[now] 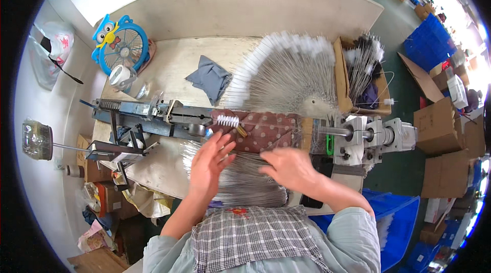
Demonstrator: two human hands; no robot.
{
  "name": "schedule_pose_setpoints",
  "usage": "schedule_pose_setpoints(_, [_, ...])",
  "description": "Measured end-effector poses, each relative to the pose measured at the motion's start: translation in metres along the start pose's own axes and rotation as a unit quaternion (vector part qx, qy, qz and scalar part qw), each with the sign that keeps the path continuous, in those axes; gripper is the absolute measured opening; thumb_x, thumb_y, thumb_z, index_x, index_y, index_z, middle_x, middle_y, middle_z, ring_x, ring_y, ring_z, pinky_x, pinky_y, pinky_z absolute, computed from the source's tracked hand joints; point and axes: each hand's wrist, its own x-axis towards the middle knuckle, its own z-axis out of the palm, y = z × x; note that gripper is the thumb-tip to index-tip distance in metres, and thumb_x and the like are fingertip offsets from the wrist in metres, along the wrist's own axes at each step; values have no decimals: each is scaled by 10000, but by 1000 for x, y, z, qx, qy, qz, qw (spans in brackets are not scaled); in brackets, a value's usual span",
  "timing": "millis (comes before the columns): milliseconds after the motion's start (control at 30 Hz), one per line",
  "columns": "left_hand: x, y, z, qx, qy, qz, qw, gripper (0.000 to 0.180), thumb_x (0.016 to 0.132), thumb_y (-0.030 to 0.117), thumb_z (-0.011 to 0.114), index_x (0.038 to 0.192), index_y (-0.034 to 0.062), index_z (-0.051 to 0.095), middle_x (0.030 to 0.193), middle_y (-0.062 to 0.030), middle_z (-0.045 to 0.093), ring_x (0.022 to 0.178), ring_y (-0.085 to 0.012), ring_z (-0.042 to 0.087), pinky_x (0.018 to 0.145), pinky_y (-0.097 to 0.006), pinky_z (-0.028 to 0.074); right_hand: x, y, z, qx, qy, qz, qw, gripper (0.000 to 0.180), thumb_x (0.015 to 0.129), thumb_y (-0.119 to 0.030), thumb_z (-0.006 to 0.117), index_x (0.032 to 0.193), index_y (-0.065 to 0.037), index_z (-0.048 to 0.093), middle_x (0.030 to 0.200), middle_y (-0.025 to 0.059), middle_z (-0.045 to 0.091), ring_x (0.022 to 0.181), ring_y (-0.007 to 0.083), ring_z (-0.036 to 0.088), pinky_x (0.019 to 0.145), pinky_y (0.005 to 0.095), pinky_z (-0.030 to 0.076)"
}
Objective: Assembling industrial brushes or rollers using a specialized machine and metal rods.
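The white brush (227,121) lies at one o'clock from my nearer left hand (208,161), running nine to three. That hand's spread, empty; my right hand (290,166) is half-curled, grip unclear.

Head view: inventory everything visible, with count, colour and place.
Bench: 1, pale, central
Spotted cloth: 1, brown, bench middle
Brush: 1, white, cloth's left end
Fanned brushes: many, white, bench far side
Wires: many, silver, bench near side
Fan: 1, blue, bench far left
Rail mechanism: 1, dark, bench left
Crumpled cloth: 1, grey, behind rail
Shaft mechanism: 1, silver, bench right
Crates: 2+, blue, right side
Cartons: several, brown, right side
Bag: 1, clear, upper left
Left hand: 1, bare, below brush
Right hand: 1, bare, near spotted cloth
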Motion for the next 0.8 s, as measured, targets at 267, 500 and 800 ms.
schedule_pose_setpoints(267, [-27, 20, -279, -223, 251, 97, 937, 355, 853, 350, 630, 1058, 76, 535, 886, -25, 603, 710, -128, 563, 634, -232, 462, -13, 14, 11, 39, -88, 45, 994, 272, 785, -298, 638, 957, -88, 626, 827, 94, 634, 821, 300, 622, 669, 411, 499])
schedule_pose_setpoints(500, [-43, 83, -368, -111, 413, 232, 873, 385, 788, 432, 698, 912, 83, 591, 787, 20, 573, 711, -99, 553, 598, -192, 448, -1, 14, 40, -40, -70, 47, 996, 344, 705, -319, 711, 910, -69, 594, 823, 94, 592, 810, 291, 613, 676, 404, 495])
schedule_pose_setpoints(800, [-15, 30, -278, -186, 431, 231, 852, 296, 860, 348, 618, 956, 72, 573, 916, -51, 625, 815, -149, 598, 734, -299, 502, 0, 22, 14, 45, -94, 90, 990, 201, 807, -234, 610, 926, -79, 657, 854, 109, 644, 817, 305, 617, 702, 411, 492])
